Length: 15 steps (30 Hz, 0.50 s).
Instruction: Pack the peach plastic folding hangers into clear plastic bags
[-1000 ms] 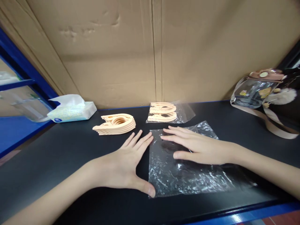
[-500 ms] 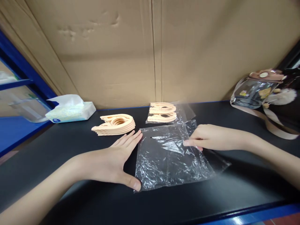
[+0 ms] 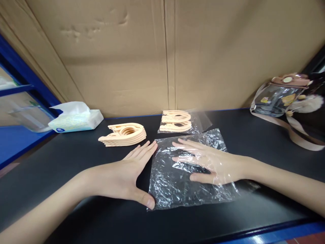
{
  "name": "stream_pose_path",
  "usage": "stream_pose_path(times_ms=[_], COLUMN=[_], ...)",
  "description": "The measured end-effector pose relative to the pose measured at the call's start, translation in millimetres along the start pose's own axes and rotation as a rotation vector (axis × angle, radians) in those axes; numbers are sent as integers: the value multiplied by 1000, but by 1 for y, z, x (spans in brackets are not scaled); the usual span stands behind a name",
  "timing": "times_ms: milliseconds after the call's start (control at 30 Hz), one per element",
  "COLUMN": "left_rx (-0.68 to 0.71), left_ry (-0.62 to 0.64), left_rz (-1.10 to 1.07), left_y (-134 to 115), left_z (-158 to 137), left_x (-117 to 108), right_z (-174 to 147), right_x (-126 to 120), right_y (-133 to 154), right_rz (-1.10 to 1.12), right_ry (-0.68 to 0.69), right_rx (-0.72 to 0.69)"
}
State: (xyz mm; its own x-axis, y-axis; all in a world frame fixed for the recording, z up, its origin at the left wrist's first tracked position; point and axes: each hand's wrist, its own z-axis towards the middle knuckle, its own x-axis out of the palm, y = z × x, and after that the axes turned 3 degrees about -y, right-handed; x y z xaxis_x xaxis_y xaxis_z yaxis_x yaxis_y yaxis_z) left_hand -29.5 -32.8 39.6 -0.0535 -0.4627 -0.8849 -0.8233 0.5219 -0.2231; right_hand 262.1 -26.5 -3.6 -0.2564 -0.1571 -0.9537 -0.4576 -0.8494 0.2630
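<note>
While the left hand (image 3: 124, 178) spans one edge of a clear plastic bag (image 3: 175, 189) — grip wide — the right hand (image 3: 214, 162) lies inside, its grip likewise wide.

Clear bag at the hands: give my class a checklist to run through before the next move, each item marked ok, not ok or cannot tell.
1. Left hand at the bag's left edge: ok, thumb and fingertips there.
2. Right hand under the bag's upper film: ok, glints cross its back.
3. Clear bag smooth: not ok, it is wrinkled.
4. Loose peach stack apart from the bag: ok, left of it.
5. Packed peach pieces sealed in: cannot tell.
6. Bottle away from both hands: ok, far right.
</note>
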Motion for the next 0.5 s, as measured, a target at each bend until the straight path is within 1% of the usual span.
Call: stream_pose_path(times_ms=[100, 233, 500], left_rx=[27, 42, 38], left_ry=[-12, -16, -36], left_rz=[-5, -31, -61], left_y=[0, 2, -7], left_z=[0, 0, 2], left_x=[1, 1, -2], right_z=[1, 2, 4], right_x=[3, 1, 1], right_y=[1, 7, 12], right_rz=[9, 60, 52], right_ry=[42, 87, 96], right_rx=[18, 45, 53])
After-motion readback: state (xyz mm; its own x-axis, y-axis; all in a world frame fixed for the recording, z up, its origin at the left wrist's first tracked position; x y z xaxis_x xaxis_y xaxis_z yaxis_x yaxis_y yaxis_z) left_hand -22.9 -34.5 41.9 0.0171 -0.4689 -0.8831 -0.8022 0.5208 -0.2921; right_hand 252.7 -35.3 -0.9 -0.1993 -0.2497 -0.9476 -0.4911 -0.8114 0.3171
